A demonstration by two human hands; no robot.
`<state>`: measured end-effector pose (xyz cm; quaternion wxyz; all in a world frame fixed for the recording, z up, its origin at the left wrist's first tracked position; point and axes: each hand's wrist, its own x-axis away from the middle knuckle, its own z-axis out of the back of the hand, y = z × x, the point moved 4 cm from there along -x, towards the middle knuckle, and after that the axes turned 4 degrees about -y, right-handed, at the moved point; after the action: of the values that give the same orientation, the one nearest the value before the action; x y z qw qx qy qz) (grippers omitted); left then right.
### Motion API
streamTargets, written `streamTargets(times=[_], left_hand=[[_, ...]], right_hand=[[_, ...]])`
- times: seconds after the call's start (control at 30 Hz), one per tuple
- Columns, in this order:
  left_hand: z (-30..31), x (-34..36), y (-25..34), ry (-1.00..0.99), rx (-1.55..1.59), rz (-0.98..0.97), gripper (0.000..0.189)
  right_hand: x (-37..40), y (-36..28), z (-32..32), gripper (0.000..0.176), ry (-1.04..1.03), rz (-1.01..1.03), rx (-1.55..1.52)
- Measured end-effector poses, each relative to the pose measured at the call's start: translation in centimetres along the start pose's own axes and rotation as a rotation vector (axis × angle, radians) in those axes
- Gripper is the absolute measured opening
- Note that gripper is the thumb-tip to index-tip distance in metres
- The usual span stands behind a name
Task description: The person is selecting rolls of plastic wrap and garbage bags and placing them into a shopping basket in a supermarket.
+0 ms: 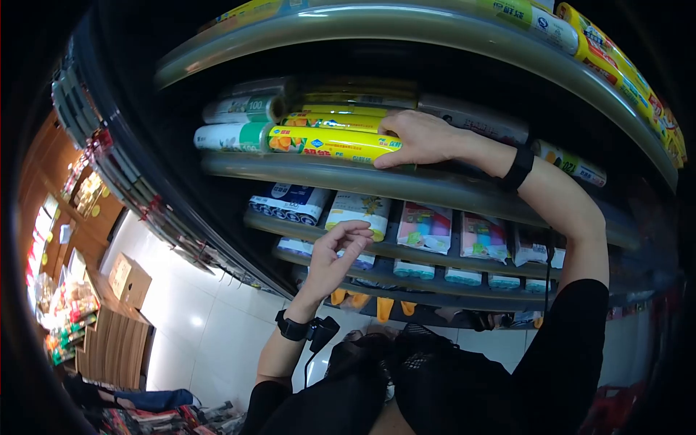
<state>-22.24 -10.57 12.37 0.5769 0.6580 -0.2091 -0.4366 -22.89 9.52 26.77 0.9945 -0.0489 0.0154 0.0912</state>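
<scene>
My right hand [417,138] is closed round the right end of a yellow roll package [326,143] at the front of a shelf. Left of that roll lies a white and green roll [230,136], its end close to the yellow one. Behind them are another yellow roll [337,119] and a second white and green roll [243,109]. Lower down, my left hand [338,257] hangs in front of the shelf below with its fingers loosely curled and apart, nothing in it. It is near a white package with a yellow base [359,212].
The shelf edge [399,174] curves across the view. Colourful packs [425,228] and dark blue rolls [290,201] fill the shelf below. More yellow packages [623,72] lie on the top shelf. A cardboard box [130,281] stands at the left, and part of a person shows at the bottom left.
</scene>
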Motion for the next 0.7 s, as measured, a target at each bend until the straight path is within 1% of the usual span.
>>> streamTargets(times=[0.07, 0.13, 0.2, 0.23, 0.27, 0.33, 0.37, 0.4, 0.47, 0.53, 0.6, 0.63, 0.67, 0.7], left_hand=[[0.3, -1.2, 0.8, -0.003, 0.040, 0.013, 0.027], [0.5, -2.2, 0.2, -0.043, 0.091, 0.013, 0.030], [0.5, -3.1, 0.2, -0.036, 0.083, -0.050, 0.031], [0.6, -3.4, 0.3, -0.051, 0.068, -0.053, 0.035], [0.7, -3.6, 0.5, -0.054, 0.075, -0.058, 0.035], [0.7, -3.7, 1.1, -0.030, 0.193, -0.062, 0.043], [0.7, -3.6, 1.4, -0.027, 0.199, -0.064, 0.043], [0.7, -3.5, 1.8, -0.026, 0.326, -0.118, 0.049], [0.9, -2.9, 2.3, -0.003, 0.533, -0.206, 0.064], [1.5, -2.1, 2.4, -0.071, 0.586, -0.262, 0.068], [1.4, -0.7, 4.0, 0.093, 0.586, -0.244, 0.077], [1.9, 0.1, 3.1, 0.092, 0.595, -0.201, 0.074], [2.0, 0.6, 3.0, 0.093, 0.594, -0.202, 0.074], [2.3, 1.0, 2.8, 0.160, 0.552, -0.166, 0.073]], right_hand=[[0.0, 0.3, 0.0, 0.067, 0.015, 0.003, -0.007], [0.0, 0.5, 0.1, 0.065, 0.060, 0.023, -0.079], [0.1, 0.7, 0.9, 0.061, 0.044, 0.016, -0.122], [0.4, 0.7, 1.5, 0.058, 0.031, 0.015, -0.172], [0.8, 0.7, 1.9, 0.058, 0.029, 0.010, -0.165], [2.3, -0.5, 2.8, 0.054, 0.072, 0.072, -0.218], [3.2, -1.5, 3.1, 0.050, 0.076, 0.075, -0.318], [3.9, -2.5, 3.2, 0.050, 0.068, 0.093, -0.318], [5.0, -4.6, 2.7, 0.058, 0.165, 0.235, -0.247], [5.8, -6.9, 1.7, 0.057, 0.143, 0.320, -0.197], [5.8, -8.8, 0.3, 0.059, -0.039, 0.308, -0.235], [5.4, -8.9, 0.0, 0.060, -0.093, 0.271, -0.247], [5.0, -8.8, -0.2, 0.061, -0.148, 0.234, -0.259], [4.3, -8.3, 0.2, 0.054, -0.075, 0.207, -0.215]])
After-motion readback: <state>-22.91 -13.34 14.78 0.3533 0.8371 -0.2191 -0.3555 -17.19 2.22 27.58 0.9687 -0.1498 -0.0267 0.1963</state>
